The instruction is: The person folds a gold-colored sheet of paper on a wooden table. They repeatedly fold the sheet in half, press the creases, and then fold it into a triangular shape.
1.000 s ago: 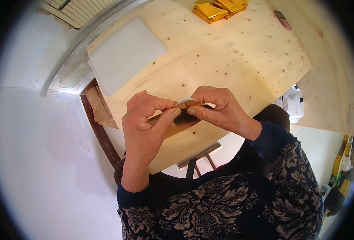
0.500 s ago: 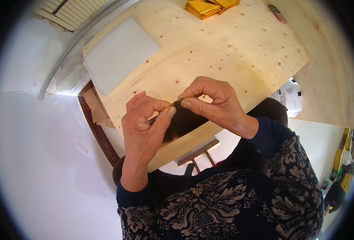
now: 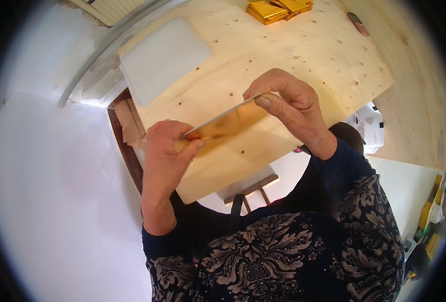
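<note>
A gold, mirror-like foil paper sheet [image 3: 230, 125] with a thin white upper edge is stretched between my hands above the wooden table [image 3: 263, 60]. My left hand [image 3: 166, 153] pinches its left end between thumb and fingers. At the upper right corner, my right hand [image 3: 294, 108] grips the sheet the same way. The paper slants, its right end farther from me than its left. Beyond my left hand lies a stack of white paper sheets [image 3: 165, 60], flat on the table.
Several folded gold foil pieces [image 3: 278, 11] are piled at the table's far side. A mobile phone [image 3: 358, 23] lies to their right. White bags [image 3: 369, 128] show beside the table's right edge, and brown cardboard [image 3: 130, 123] sits by the left edge. A white wall [image 3: 57, 176] stands on the left.
My hands have moved apart, the right one up and away, the left one slightly down and left. The foil sheet, dark before, now shows its gold face spread between them.
</note>
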Demonstrator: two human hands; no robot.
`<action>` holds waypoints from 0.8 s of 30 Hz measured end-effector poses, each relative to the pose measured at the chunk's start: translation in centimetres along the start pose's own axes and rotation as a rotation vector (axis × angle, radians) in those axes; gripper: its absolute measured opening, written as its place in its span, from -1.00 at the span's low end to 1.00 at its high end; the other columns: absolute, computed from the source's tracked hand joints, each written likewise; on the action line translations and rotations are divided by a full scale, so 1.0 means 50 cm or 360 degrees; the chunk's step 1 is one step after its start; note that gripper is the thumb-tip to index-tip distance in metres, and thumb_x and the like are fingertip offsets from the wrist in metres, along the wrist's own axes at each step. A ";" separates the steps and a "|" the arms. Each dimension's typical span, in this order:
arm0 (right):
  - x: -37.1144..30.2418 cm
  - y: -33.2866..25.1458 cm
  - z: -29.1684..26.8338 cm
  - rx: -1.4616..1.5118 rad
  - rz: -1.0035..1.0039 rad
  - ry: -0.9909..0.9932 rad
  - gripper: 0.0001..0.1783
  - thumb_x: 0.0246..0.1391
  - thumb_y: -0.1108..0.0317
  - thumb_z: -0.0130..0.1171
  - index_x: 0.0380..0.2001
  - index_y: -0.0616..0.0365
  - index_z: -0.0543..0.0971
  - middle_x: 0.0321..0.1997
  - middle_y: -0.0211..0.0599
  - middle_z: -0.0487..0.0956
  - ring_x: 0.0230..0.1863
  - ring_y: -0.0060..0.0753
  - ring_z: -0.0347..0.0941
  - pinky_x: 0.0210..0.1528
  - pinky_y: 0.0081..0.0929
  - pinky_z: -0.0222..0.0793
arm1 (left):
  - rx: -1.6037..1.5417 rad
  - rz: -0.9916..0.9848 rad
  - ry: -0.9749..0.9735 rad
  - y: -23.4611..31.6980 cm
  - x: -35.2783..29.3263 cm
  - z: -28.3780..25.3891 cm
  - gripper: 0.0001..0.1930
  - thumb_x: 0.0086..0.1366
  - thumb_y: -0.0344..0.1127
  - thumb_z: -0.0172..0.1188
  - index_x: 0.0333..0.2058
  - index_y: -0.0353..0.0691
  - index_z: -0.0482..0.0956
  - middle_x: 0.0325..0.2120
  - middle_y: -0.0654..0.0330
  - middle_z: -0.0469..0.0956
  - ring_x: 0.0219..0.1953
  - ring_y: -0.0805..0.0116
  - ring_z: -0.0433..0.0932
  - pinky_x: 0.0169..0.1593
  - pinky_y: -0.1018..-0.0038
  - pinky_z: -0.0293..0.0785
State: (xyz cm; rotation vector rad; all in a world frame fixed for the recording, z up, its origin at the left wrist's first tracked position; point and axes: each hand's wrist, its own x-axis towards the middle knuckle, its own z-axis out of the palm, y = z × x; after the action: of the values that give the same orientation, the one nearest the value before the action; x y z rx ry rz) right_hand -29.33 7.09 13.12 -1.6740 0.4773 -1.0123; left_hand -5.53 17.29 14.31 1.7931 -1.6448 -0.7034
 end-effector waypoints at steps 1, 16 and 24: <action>-0.007 -0.010 -0.005 -0.0029 0.0005 -0.0076 -0.91 0.20 0.51 0.13 -0.25 0.17 0.58 -0.16 -0.29 0.57 -0.08 -0.45 0.44 -0.02 -0.50 0.36 | 0.0123 0.0122 0.0154 -0.007 -0.017 -0.012 -0.83 0.00 -0.46 0.37 -0.39 -0.19 0.60 -0.45 0.24 0.60 -0.23 0.19 0.51 0.17 0.25 0.29; -0.217 0.125 0.027 -0.1221 -0.0588 -0.1023 -0.96 0.14 0.38 0.14 -0.31 0.01 0.53 -0.12 -0.44 0.59 0.10 -0.33 0.49 0.30 -0.20 0.28 | 0.1377 0.0592 0.0221 -0.186 -0.224 0.100 -0.87 0.09 -0.40 0.17 -0.34 -0.12 0.55 -0.34 0.27 0.51 -0.10 0.29 0.50 0.25 0.14 0.21; -0.218 0.143 0.017 -0.1212 -0.0438 -0.1136 -0.95 0.15 0.36 0.15 -0.31 0.04 0.55 -0.12 -0.39 0.61 0.06 -0.32 0.51 0.27 -0.21 0.31 | 0.0831 0.0289 -0.0068 -0.083 -0.236 0.086 -0.66 0.11 -0.38 0.20 -0.09 -0.22 0.55 -0.16 0.11 0.54 -0.04 0.12 0.48 0.26 0.16 0.22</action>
State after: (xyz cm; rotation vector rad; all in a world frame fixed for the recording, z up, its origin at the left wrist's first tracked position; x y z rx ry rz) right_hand -33.48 13.12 2.30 -2.6804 0.1445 -0.3416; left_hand -6.93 28.94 8.18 1.9401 -2.1299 -0.2406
